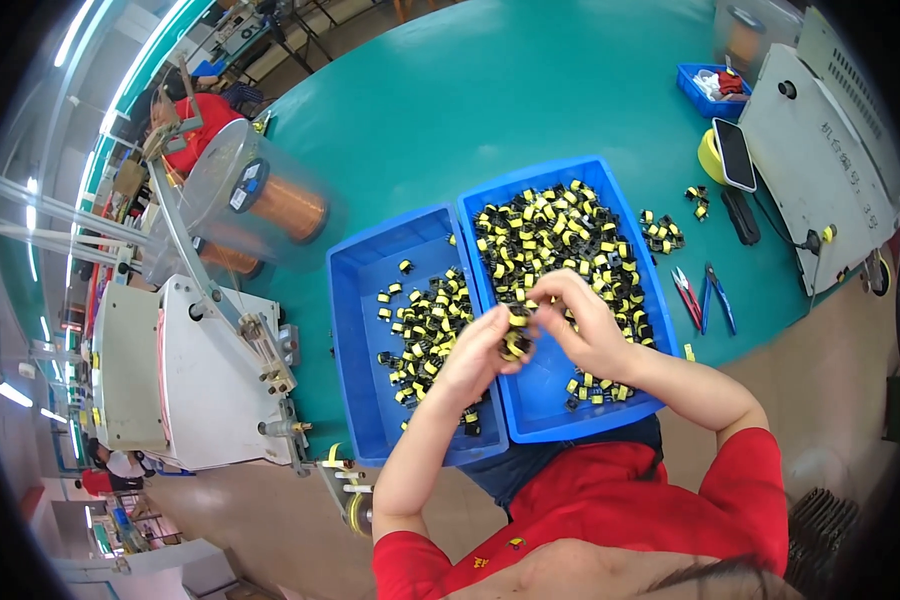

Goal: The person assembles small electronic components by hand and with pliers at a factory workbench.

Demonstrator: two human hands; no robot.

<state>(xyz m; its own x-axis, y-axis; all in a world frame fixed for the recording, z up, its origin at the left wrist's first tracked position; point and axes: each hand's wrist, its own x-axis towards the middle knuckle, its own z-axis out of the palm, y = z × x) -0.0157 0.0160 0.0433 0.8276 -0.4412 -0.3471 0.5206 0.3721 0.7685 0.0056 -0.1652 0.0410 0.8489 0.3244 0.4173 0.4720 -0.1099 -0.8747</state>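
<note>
My left hand (475, 355) is closed around a few small black coils wrapped in yellow tape (515, 345), held above the wall where two blue bins meet. Close beside it, my right hand (585, 330) has its fingers bent in a pinch at the held coils. What sits between those fingertips is too small to make out. Below my hands, the right blue bin (542, 408) carries a thick heap of loose yellow-and-black coils (545, 235). A smaller pile of coils (435, 320) lies in the left blue bin (355, 350).
Red-handled snips (687, 298) and blue-handled pliers (716, 300) lie right of the bins. Loose coils (662, 232), a phone (734, 155) on a yellow roll and a grey machine (820, 150) are beyond. At left stand a winding machine (220, 370) and copper wire spools (285, 200). A person in red (200, 130) sits far left.
</note>
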